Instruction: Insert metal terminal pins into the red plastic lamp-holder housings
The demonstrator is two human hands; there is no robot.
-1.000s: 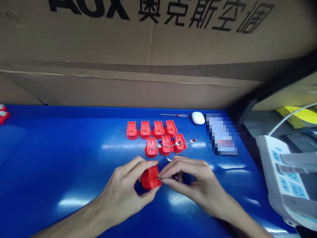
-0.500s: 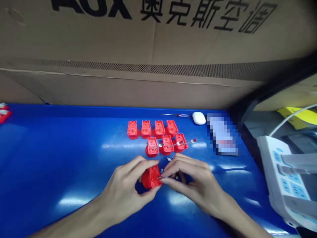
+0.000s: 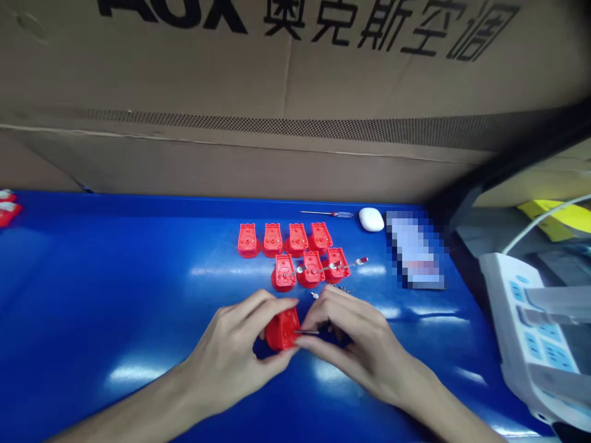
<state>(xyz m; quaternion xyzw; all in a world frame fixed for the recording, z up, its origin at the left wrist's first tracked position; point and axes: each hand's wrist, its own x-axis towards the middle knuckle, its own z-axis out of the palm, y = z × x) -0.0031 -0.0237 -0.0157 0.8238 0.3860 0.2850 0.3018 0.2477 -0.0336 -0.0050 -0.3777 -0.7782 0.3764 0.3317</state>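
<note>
My left hand (image 3: 244,351) grips a red plastic part (image 3: 282,331) between thumb and fingers, with its open face turned to the right. A thin metal rod (image 3: 307,332) sticks out from that face. My right hand (image 3: 364,347) is closed around the rod's side of the part, its thumb tip and fingers at the rod. Beyond my hands, three red parts (image 3: 283,272) form a front row, with thin metal pieces with silvery ends (image 3: 361,261) lying on them. Behind these is a row of several more red parts (image 3: 272,239).
Small metal pieces (image 3: 314,295) lie just past my right hand. A screwdriver (image 3: 341,215), a white rounded case (image 3: 370,219) and a blurred phone-like object (image 3: 415,249) are at the back right. A cardboard box (image 3: 231,166) stands behind; a white device (image 3: 530,332) is at the right.
My right hand's fingers have shifted slightly, and more of the metal rod shows at the held red part. My left hand holds the part almost unchanged.
</note>
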